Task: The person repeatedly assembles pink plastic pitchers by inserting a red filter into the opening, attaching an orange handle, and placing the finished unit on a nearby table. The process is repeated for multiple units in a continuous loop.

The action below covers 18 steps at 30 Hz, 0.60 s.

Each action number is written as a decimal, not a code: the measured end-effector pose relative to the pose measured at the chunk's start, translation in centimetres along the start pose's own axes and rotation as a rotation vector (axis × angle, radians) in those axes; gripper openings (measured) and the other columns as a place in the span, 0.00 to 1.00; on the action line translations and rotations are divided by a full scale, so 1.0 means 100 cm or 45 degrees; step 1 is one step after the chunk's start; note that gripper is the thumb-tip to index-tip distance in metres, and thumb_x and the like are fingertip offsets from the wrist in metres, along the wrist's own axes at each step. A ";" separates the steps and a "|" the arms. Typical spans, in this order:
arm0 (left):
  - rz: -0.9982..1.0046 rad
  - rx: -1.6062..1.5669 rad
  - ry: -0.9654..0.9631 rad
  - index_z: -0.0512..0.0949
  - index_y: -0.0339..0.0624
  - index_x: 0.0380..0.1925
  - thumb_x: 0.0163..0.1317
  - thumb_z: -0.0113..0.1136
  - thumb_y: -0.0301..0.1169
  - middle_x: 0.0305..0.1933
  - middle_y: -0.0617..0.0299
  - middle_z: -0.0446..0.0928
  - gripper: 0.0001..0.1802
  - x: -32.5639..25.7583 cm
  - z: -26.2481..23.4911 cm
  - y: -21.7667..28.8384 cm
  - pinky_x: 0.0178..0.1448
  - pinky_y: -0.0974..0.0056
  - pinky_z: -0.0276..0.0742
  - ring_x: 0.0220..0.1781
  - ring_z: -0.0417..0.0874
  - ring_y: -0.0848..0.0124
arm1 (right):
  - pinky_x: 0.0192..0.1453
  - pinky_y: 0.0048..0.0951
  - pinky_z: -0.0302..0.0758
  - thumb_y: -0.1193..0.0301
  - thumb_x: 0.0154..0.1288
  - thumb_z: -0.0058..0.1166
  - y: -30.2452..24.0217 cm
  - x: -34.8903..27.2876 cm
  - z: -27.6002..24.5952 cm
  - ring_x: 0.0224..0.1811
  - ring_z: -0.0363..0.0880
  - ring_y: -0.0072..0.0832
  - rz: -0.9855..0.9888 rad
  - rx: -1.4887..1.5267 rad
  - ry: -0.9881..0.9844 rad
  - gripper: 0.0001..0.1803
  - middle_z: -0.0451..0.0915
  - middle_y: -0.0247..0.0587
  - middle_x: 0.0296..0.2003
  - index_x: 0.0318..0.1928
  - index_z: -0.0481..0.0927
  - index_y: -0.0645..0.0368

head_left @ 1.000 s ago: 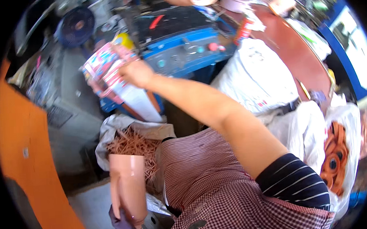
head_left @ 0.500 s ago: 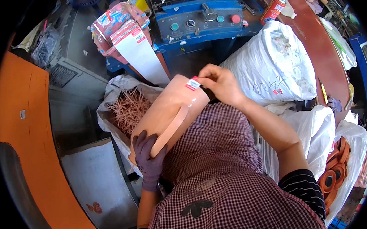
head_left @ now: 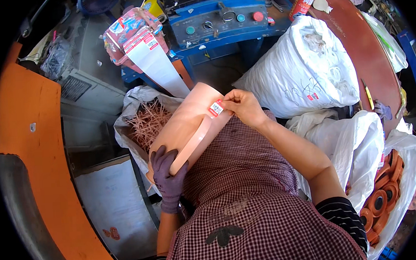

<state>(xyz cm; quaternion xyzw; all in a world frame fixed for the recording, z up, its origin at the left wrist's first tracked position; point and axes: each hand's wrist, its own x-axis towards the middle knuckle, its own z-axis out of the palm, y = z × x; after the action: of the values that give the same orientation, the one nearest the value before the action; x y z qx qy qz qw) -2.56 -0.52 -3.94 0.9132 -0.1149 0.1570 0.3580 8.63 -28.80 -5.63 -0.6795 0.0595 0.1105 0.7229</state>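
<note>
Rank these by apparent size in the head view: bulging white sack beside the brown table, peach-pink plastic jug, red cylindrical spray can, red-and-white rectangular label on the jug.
1. White sack
2. Peach-pink jug
3. Spray can
4. Label

There are two green buttons (head_left: pixel 190 30), one red button (head_left: pixel 257 16) and one held cylinder (head_left: pixel 183 124)

To our right we have a brown table (head_left: pixel 342 31) with a curved edge. At its far end we see a red spray can (head_left: pixel 302 2) standing upright, with a white scrap (head_left: pixel 323 5) just beside it. Along the outer side lies a clear bag (head_left: pixel 384 38) with a green stripe. Nearer us lie a thin yellow tool (head_left: pixel 368 96) and, close to it, a purple glove (head_left: pixel 383 110), both by the table's edge.
</note>
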 end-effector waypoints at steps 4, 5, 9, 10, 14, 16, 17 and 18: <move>0.023 0.015 0.008 0.81 0.40 0.41 0.43 0.74 0.30 0.46 0.57 0.82 0.22 -0.002 0.001 -0.003 0.71 0.43 0.60 0.62 0.75 0.50 | 0.32 0.20 0.71 0.75 0.64 0.61 0.006 0.004 0.004 0.26 0.74 0.17 -0.061 0.003 -0.004 0.05 0.80 0.34 0.27 0.35 0.80 0.65; 0.029 0.026 0.010 0.81 0.40 0.41 0.43 0.74 0.30 0.47 0.57 0.82 0.22 -0.002 0.001 -0.003 0.71 0.43 0.60 0.62 0.75 0.50 | 0.32 0.21 0.71 0.75 0.64 0.61 0.008 0.004 0.004 0.26 0.74 0.17 -0.070 -0.014 0.001 0.05 0.80 0.34 0.26 0.35 0.80 0.65; 0.033 0.026 -0.003 0.81 0.40 0.42 0.44 0.74 0.29 0.47 0.57 0.82 0.22 -0.003 -0.001 -0.004 0.72 0.44 0.60 0.62 0.75 0.50 | 0.30 0.22 0.71 0.75 0.64 0.61 0.013 0.007 0.008 0.25 0.74 0.17 -0.103 -0.081 0.026 0.05 0.80 0.34 0.25 0.35 0.80 0.65; 0.018 0.022 -0.008 0.82 0.39 0.42 0.44 0.73 0.28 0.47 0.56 0.82 0.21 -0.002 -0.001 -0.001 0.73 0.45 0.59 0.63 0.75 0.50 | 0.30 0.23 0.72 0.75 0.63 0.61 0.015 0.007 0.008 0.24 0.74 0.17 -0.109 -0.098 0.036 0.06 0.80 0.35 0.25 0.35 0.80 0.65; 0.014 0.020 -0.012 0.83 0.39 0.41 0.44 0.72 0.27 0.47 0.56 0.82 0.20 -0.001 -0.001 0.003 0.73 0.45 0.59 0.63 0.75 0.50 | 0.32 0.28 0.74 0.70 0.61 0.64 0.015 0.004 0.014 0.25 0.76 0.21 -0.304 -0.494 0.175 0.10 0.80 0.37 0.26 0.37 0.80 0.64; 0.009 0.043 -0.025 0.82 0.38 0.42 0.44 0.72 0.27 0.47 0.55 0.82 0.21 -0.002 -0.002 0.003 0.72 0.46 0.60 0.63 0.75 0.50 | 0.34 0.30 0.76 0.68 0.60 0.65 0.008 -0.001 0.018 0.28 0.78 0.22 -0.525 -0.850 0.298 0.13 0.81 0.40 0.28 0.39 0.80 0.63; 0.006 0.055 -0.029 0.82 0.38 0.42 0.44 0.72 0.26 0.47 0.55 0.82 0.21 -0.001 -0.002 0.003 0.72 0.46 0.61 0.64 0.75 0.50 | 0.35 0.30 0.76 0.66 0.61 0.65 0.006 0.000 0.016 0.30 0.78 0.22 -0.519 -0.859 0.365 0.14 0.81 0.40 0.29 0.40 0.80 0.64; -0.017 0.023 -0.030 0.82 0.37 0.42 0.45 0.71 0.26 0.48 0.55 0.82 0.21 -0.001 -0.003 0.002 0.72 0.47 0.62 0.64 0.75 0.50 | 0.37 0.30 0.76 0.65 0.62 0.65 0.003 0.002 0.013 0.33 0.79 0.23 -0.512 -0.867 0.431 0.15 0.81 0.40 0.30 0.41 0.80 0.64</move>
<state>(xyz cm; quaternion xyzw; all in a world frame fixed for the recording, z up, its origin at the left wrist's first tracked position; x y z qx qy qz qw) -2.83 -0.46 -3.66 0.9189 -0.1118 0.1449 0.3494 8.68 -27.43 -5.92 -0.8860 0.0039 -0.1322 0.4444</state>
